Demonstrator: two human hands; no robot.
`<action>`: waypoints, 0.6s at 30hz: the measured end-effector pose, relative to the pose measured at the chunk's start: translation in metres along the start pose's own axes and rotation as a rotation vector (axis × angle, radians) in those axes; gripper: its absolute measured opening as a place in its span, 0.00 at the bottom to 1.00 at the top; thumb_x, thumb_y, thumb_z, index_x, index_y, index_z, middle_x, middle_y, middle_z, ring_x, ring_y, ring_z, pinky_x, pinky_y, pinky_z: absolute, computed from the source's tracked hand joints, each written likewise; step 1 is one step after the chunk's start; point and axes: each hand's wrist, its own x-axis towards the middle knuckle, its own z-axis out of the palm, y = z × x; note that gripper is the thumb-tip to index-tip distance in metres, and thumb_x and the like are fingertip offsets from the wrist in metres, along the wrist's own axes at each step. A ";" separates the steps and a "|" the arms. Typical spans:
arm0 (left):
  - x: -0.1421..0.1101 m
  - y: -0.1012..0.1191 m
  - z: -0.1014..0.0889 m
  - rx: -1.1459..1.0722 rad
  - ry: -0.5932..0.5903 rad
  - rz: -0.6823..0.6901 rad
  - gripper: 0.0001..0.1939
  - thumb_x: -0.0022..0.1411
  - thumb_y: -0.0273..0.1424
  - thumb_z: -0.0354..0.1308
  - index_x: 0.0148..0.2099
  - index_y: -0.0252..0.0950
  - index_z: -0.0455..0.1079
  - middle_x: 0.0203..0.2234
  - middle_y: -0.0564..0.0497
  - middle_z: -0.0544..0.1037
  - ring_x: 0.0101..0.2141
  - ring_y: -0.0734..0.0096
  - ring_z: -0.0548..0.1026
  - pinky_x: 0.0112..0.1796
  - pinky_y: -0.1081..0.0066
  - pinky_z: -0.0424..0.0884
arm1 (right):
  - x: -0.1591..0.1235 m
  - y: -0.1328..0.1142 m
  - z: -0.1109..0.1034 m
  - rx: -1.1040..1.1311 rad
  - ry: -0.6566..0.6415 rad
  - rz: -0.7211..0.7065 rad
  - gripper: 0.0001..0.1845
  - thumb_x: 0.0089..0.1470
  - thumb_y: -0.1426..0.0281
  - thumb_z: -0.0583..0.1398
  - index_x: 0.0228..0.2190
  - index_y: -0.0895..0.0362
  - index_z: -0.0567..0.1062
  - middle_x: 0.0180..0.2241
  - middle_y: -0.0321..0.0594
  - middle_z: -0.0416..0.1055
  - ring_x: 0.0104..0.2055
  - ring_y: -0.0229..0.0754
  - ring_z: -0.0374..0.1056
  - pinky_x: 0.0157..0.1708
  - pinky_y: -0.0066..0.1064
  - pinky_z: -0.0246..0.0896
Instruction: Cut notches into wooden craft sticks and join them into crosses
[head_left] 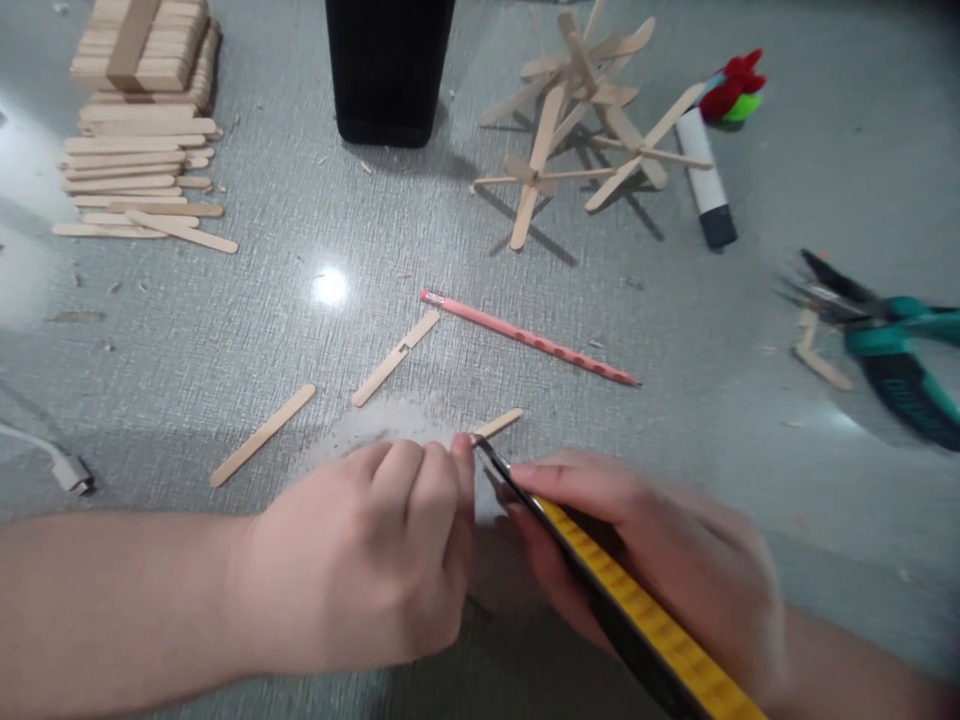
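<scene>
My left hand (367,560) is closed with its knuckles up, pinching a wooden craft stick (501,422) whose far end sticks out past the fingertips. My right hand (660,530) grips a yellow and black utility knife (626,590). The knife's tip is at the stick, right beside my left fingertips; whether the blade is in the wood cannot be made out. Beyond my left hand lie a notched craft stick (382,372) and, farther left, a plain craft stick (262,436). A pink pencil (517,335) rests beyond both hands.
Stacked and loose craft sticks (135,165) occupy the back left. A black object (390,70) stands at the back, beside joined craft-stick shapes (534,178). Farther right are a white tube with a dark end (705,175), fuzzy red and green pieces (735,90) and pliers (877,325). A white cable plug (69,470) lies left.
</scene>
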 end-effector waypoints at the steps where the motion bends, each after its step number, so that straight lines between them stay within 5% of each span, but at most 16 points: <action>1: 0.000 0.000 -0.001 0.013 0.012 0.010 0.11 0.68 0.17 0.51 0.48 0.15 0.72 0.27 0.43 0.79 0.23 0.65 0.75 0.22 0.65 0.71 | 0.001 0.000 0.000 0.001 -0.001 0.009 0.16 0.59 0.80 0.58 0.45 0.49 0.70 0.24 0.31 0.74 0.26 0.41 0.75 0.24 0.32 0.74; 18: 0.002 -0.005 0.000 -0.019 -0.065 -0.027 0.10 0.63 0.19 0.55 0.36 0.25 0.78 0.26 0.44 0.77 0.22 0.65 0.72 0.19 0.66 0.65 | 0.004 0.005 0.000 0.019 -0.043 0.004 0.14 0.62 0.79 0.58 0.46 0.51 0.70 0.26 0.31 0.75 0.27 0.40 0.76 0.25 0.31 0.72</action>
